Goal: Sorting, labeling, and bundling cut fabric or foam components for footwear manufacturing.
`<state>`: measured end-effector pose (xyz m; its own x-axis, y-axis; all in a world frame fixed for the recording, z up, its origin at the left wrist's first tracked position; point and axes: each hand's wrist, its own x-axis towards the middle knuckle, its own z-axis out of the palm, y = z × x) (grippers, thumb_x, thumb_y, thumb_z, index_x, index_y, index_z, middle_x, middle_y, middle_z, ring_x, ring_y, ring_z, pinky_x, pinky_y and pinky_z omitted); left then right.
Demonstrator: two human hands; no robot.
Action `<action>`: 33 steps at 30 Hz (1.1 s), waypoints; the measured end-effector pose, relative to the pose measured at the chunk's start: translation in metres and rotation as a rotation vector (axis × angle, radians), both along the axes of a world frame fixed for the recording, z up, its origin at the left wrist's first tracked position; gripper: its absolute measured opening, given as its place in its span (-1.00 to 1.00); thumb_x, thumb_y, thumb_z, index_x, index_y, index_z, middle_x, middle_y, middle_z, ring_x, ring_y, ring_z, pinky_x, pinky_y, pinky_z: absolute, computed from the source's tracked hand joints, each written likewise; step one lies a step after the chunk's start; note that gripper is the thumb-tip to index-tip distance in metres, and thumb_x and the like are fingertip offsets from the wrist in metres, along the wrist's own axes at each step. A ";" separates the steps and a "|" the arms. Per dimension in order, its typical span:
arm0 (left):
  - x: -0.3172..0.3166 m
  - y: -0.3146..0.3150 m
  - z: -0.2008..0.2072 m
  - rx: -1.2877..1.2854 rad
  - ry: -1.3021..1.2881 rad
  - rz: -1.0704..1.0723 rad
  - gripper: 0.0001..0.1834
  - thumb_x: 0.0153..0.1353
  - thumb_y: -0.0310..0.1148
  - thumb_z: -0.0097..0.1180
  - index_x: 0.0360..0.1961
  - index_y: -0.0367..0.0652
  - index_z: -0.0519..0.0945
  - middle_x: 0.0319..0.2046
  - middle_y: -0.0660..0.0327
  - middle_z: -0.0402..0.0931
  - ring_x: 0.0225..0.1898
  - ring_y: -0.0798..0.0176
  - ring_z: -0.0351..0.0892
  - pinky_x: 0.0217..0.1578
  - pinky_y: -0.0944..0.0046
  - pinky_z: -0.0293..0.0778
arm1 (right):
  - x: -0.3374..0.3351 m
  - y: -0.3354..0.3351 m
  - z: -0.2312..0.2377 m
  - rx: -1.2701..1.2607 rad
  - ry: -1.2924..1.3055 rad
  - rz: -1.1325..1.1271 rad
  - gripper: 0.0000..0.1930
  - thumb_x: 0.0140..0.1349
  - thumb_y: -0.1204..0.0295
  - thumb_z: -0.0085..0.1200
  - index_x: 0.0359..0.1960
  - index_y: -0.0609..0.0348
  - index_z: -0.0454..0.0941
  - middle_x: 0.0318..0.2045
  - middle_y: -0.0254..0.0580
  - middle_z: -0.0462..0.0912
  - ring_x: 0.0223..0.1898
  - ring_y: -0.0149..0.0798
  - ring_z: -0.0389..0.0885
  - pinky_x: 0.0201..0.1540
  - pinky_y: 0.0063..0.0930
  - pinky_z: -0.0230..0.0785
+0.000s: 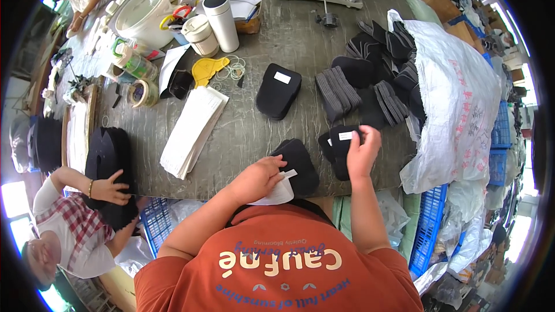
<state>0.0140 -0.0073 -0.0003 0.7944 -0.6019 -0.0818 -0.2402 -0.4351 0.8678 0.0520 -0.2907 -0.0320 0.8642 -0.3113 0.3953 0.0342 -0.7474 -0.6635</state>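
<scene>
My left hand (pixel 263 178) is closed with a white label sheet (pixel 278 192) at its fingers, and it rests against a stack of black pads (pixel 302 167) at the near table edge. My right hand (pixel 364 149) pinches the upper right edge of a black pad (pixel 341 159) with a white label stuck near its top. Another labelled black piece peeks out under that pad's left side. Farther off, a neat stack of rounded black pads (pixel 278 95) carries one white label on top.
Many black and grey-edged pads (pixel 338 95) spill from a white woven sack (pixel 451 98) at the right. A paper stack (pixel 193 133), yellow piece (pixel 207 70), cup (pixel 200 34) and flask (pixel 221 23) stand left. At far left, a co-worker's hand (pixel 110 188) holds black pieces.
</scene>
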 end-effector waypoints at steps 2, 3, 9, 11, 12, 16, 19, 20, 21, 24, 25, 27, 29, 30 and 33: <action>-0.003 0.000 -0.002 -0.092 -0.012 0.117 -0.87 0.17 -0.49 0.09 -0.34 -0.37 0.56 -0.12 -0.04 0.55 0.00 -0.09 0.50 0.02 0.10 0.42 | -0.015 0.034 0.028 0.099 0.144 0.288 -0.89 0.23 0.44 0.09 -0.33 0.23 0.50 -0.39 -0.12 0.55 -0.33 -0.13 0.55 -0.23 -0.27 0.40; -0.003 -0.001 -0.001 -0.093 -0.011 0.111 -0.87 0.17 -0.49 0.09 -0.34 -0.37 0.56 -0.12 -0.04 0.55 0.00 -0.09 0.50 0.02 0.10 0.42 | -0.024 0.047 0.027 0.236 0.302 0.439 -0.89 0.23 0.44 0.10 -0.31 0.23 0.50 -0.40 -0.15 0.57 -0.35 -0.19 0.57 -0.25 -0.34 0.41; -0.002 0.006 -0.002 -0.050 -0.014 0.189 -0.85 0.19 -0.45 0.11 -0.36 -0.34 0.61 -0.38 0.02 0.58 -0.22 -0.01 0.54 -0.17 0.11 0.45 | -0.042 0.091 0.035 0.483 0.318 0.661 -0.93 0.18 0.59 0.11 -0.40 0.26 0.46 -0.49 -0.23 0.51 -0.48 -0.37 0.48 -0.39 -0.52 0.34; 0.003 0.011 0.008 0.136 0.483 0.386 -0.81 0.21 -0.39 0.12 -0.42 -0.32 0.61 -0.41 0.01 0.57 -0.25 0.03 0.54 -0.20 0.11 0.45 | -0.040 0.090 0.032 0.505 0.229 0.636 -0.92 0.19 0.62 0.09 -0.40 0.26 0.44 -0.47 -0.27 0.48 -0.48 -0.46 0.40 -0.41 -0.59 0.28; 0.003 0.017 0.003 0.200 0.344 0.330 -0.79 0.21 -0.35 0.11 -0.38 -0.34 0.60 -0.37 0.00 0.57 -0.24 0.04 0.55 -0.19 0.11 0.45 | -0.038 0.088 0.031 0.524 0.136 0.613 -0.91 0.20 0.66 0.07 -0.41 0.27 0.41 -0.46 -0.31 0.45 -0.49 -0.54 0.31 -0.42 -0.66 0.22; -0.008 0.020 0.008 0.139 -0.197 -0.094 -0.79 0.16 -0.35 0.12 -0.36 -0.34 0.56 -0.06 -0.02 0.54 0.02 0.00 0.49 0.04 0.08 0.40 | -0.028 0.085 0.014 0.533 0.336 0.494 -0.97 0.21 0.62 0.07 -0.39 0.29 0.48 -0.52 -0.37 0.51 -0.50 -0.58 0.41 -0.43 -0.66 0.29; -0.016 0.009 -0.001 0.228 -0.345 -0.134 -0.80 0.15 -0.36 0.12 -0.44 -0.32 0.54 0.03 0.00 0.50 0.14 -0.01 0.41 0.15 0.10 0.33 | -0.030 0.087 0.003 0.507 0.437 0.469 -0.96 0.17 0.59 0.11 -0.41 0.31 0.53 -0.56 -0.20 0.59 -0.53 -0.44 0.54 -0.42 -0.53 0.39; -0.017 0.009 -0.004 0.242 -0.334 -0.130 -0.80 0.15 -0.36 0.12 -0.46 -0.32 0.54 0.06 -0.01 0.49 0.18 -0.01 0.38 0.17 0.11 0.32 | -0.031 0.090 0.000 0.517 0.447 0.457 -0.96 0.16 0.58 0.12 -0.42 0.31 0.54 -0.56 -0.20 0.60 -0.52 -0.44 0.55 -0.41 -0.54 0.39; -0.018 0.009 -0.006 0.242 -0.333 -0.127 -0.80 0.15 -0.36 0.12 -0.46 -0.32 0.54 0.06 -0.01 0.49 0.18 -0.01 0.38 0.17 0.11 0.32 | -0.032 0.092 -0.001 0.528 0.458 0.445 -0.95 0.16 0.58 0.12 -0.43 0.32 0.54 -0.56 -0.19 0.61 -0.52 -0.43 0.56 -0.41 -0.54 0.40; -0.018 0.009 -0.008 0.235 -0.314 -0.130 -0.79 0.15 -0.36 0.11 -0.47 -0.33 0.53 0.06 -0.03 0.49 0.17 -0.01 0.39 0.17 0.11 0.33 | -0.032 0.094 0.001 0.517 0.480 0.452 -0.95 0.16 0.56 0.13 -0.42 0.31 0.56 -0.54 -0.16 0.63 -0.51 -0.42 0.58 -0.41 -0.53 0.40; -0.018 0.009 -0.008 0.227 -0.316 -0.131 -0.80 0.16 -0.37 0.11 -0.48 -0.33 0.53 0.05 -0.03 0.49 0.17 -0.01 0.39 0.17 0.11 0.33 | -0.032 0.094 0.000 0.517 0.480 0.452 -0.95 0.16 0.56 0.13 -0.42 0.31 0.56 -0.54 -0.16 0.63 -0.51 -0.42 0.58 -0.41 -0.53 0.40; -0.018 0.009 -0.008 0.220 -0.320 -0.132 -0.80 0.16 -0.37 0.11 -0.48 -0.33 0.53 0.05 -0.03 0.49 0.17 -0.01 0.39 0.16 0.11 0.33 | -0.033 0.094 -0.003 0.494 0.472 0.449 -0.94 0.15 0.55 0.13 -0.42 0.30 0.56 -0.54 -0.15 0.62 -0.52 -0.39 0.58 -0.42 -0.52 0.40; -0.018 0.008 -0.006 0.228 -0.305 -0.133 -0.81 0.16 -0.38 0.10 -0.47 -0.33 0.54 0.06 -0.04 0.48 0.17 -0.03 0.39 0.17 0.10 0.32 | -0.032 0.094 -0.004 0.478 0.476 0.446 -0.94 0.15 0.55 0.13 -0.42 0.30 0.57 -0.54 -0.13 0.63 -0.52 -0.37 0.59 -0.42 -0.51 0.40; -0.018 0.008 -0.006 0.228 -0.306 -0.134 -0.81 0.16 -0.38 0.10 -0.47 -0.33 0.54 0.06 -0.04 0.48 0.17 -0.03 0.39 0.17 0.10 0.32 | -0.032 0.093 -0.005 0.463 0.480 0.443 -0.94 0.14 0.54 0.14 -0.42 0.30 0.57 -0.53 -0.12 0.63 -0.52 -0.34 0.59 -0.42 -0.50 0.41; -0.017 0.006 -0.002 0.243 -0.298 -0.143 -0.81 0.15 -0.38 0.09 -0.46 -0.33 0.54 0.11 -0.05 0.44 0.18 -0.05 0.36 0.17 0.07 0.30 | -0.031 0.093 -0.006 0.418 0.458 0.445 -0.94 0.12 0.54 0.15 -0.43 0.30 0.57 -0.51 -0.08 0.63 -0.51 -0.29 0.61 -0.42 -0.46 0.42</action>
